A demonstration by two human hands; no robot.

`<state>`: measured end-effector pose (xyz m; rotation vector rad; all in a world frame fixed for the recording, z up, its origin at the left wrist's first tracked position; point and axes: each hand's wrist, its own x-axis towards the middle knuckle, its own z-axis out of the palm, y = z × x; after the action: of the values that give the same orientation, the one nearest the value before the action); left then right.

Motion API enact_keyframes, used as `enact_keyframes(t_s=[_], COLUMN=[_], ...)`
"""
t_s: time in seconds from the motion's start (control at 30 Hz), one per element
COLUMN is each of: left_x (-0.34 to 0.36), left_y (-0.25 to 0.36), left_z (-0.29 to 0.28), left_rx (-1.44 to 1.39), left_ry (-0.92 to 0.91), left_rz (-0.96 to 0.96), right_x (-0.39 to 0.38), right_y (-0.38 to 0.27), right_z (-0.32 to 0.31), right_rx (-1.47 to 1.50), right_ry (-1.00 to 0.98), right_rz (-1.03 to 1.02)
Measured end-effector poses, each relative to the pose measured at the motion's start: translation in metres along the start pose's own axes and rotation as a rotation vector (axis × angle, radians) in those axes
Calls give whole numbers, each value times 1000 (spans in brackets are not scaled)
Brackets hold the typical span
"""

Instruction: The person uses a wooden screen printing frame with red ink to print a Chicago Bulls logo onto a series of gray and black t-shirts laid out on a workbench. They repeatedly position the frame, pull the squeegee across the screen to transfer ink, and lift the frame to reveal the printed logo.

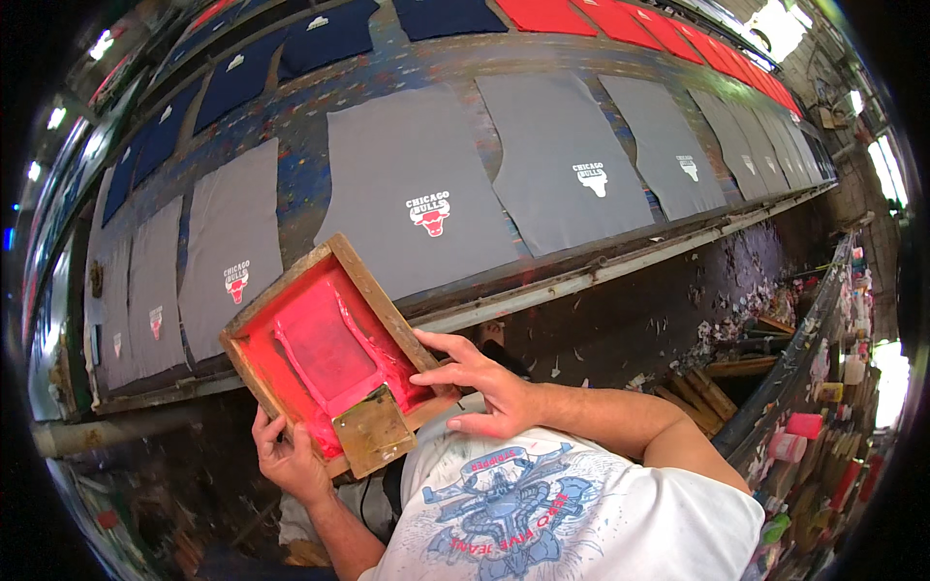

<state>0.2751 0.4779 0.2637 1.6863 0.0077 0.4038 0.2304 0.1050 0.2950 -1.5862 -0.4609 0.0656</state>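
While both hands gripped it, the wooden printing frame was held tilted just off the near edge of the long printing table, its mesh coated in bright pink-red ink. The left hand was clamped on the frame's lower rail, thumb on the upper face and fingers curled underneath out of sight. The right hand was closed over the frame's right-hand rail, with the fingers spread slightly apart along the wood and the thumb pressing near the corner. A wooden squeegee block, smeared with ink, lay inside the frame at its lower corner, between the two hands. Directly beyond the frame's far edge a grey cloth panel lay flat on the table, bearing a small red and white printed emblem. More grey panels with the same emblem lay in a row to either side, and further back there were navy panels and red panels. To the right, well apart from the hands, a cluttered shelf held ink pots and containers. The person wore a white printed shirt
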Motion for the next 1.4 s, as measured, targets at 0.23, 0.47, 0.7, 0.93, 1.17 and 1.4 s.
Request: enact_keyframes(t_s=[0.23,0.47,0.7,0.93,1.17,1.4], left_x=[4,12,6,-37,-65,-76], left_y=[26,47,27,0,-7,-11], left_z=[64,237,439,546,562,566], left_rx=[114,142,83,60,6,-56], left_ry=[-83,-147,-301,-414,-377,-365], left_rz=[86,69,10,61,-14,-68], right_x=[-21,-64,-125,-182,-199,-202], right_y=[3,6,34,58,67,71], right_z=[-58,-196,-344,-414,-430,-440], right_rx=[-87,-207,-132,-38,-28,-19], right_ry=[100,198,448,611,634,581], right_rz=[-184,-148,37,176,194,205])
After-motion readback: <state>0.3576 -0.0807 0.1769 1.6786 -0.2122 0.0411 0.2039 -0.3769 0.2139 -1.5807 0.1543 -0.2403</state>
